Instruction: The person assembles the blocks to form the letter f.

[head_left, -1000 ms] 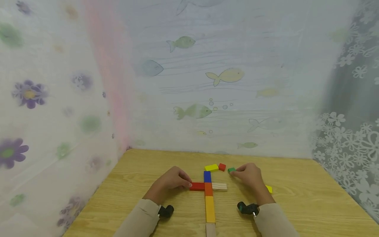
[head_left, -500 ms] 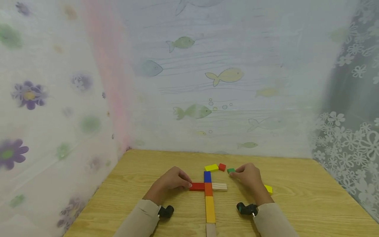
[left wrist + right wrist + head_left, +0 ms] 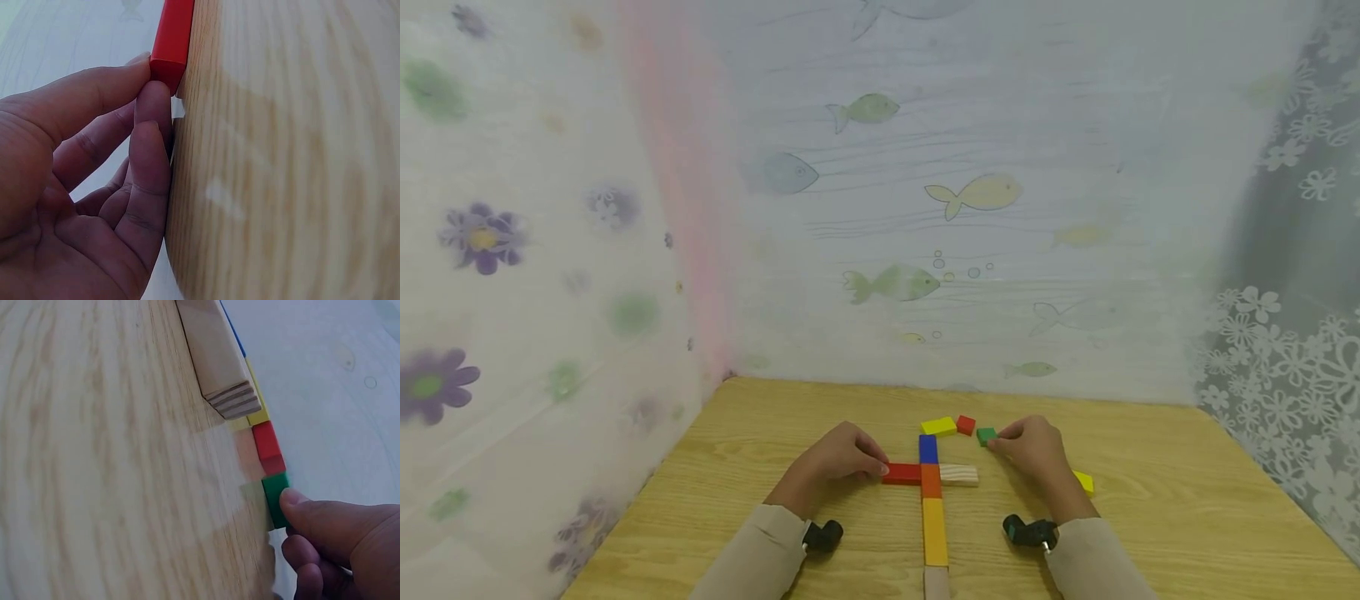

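A long red block lies flat, its right end against an orange block. My left hand has its thumb and fingertips at the red block's left end, and the left wrist view shows them pinching that end's corner. At the far side, my right hand pinches a small green block on the table, with the thumb on its near face. A small red block sits next to the green one, a narrow gap between them. Beyond it, a yellow block touches the red one.
A blue block, an amber block and a pale block form a line with the orange one. A plain wood block extends to its right. Another yellow block lies partly behind my right wrist. Patterned curtains surround the wooden table.
The green block has shifted slightly toward me and a little closer to the small red block, with my right hand on it. My left hand and the long red block stay put.
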{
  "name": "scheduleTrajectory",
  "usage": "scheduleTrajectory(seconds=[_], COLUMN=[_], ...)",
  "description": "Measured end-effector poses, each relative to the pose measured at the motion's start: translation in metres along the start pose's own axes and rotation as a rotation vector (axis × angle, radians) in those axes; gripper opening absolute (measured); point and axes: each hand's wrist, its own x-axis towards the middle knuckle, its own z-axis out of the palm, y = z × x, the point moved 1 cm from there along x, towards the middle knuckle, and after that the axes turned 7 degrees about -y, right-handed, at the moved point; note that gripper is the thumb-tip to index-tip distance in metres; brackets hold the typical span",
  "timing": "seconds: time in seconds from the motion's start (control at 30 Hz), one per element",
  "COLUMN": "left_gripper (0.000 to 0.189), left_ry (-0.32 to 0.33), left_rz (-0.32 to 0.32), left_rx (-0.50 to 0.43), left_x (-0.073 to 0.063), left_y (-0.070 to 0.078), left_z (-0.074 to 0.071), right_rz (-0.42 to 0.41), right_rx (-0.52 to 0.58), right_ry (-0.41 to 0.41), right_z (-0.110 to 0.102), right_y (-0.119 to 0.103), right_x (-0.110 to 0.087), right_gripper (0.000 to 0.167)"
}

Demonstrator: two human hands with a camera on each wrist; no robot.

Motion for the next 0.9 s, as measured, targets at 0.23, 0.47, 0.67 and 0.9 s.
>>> scheduleTrajectory(seconds=[0.23, 0.47, 0.67, 0.9], left_gripper=[0.010, 0.010, 0.011, 0.011], left_ry=[-0.001, -0.001, -0.004, -0.002], left_rz=[-0.001, -0.005, -0.007, -0.014], left_rx=[-0.005, -0.010, -0.021, -0.017], left_x=[0.0000, -0.0002, 0.0001, 0.0015], left_y=[-0.0001, -0.0001, -0.0007, -0.0021], left_z=[0.0006, 0.0008, 0.0006, 0.0003], right_rz=[-0.002, -0.007, -0.020, -0.030], right_rx=[0.008, 0.005, 0.003, -0.011], right_ry=[-0.006, -0.009, -0.011, -0.006], right_z=[-0.0007, -0.0008, -0.0004, -0.0007], right_y=[-0.0015, -0.0014, -0.0027, -0.0062], right_x=[-0.0008, -0.0006, -0.0010, -0.0023], right_gripper=[0.027, 0.024, 0.024, 0.024])
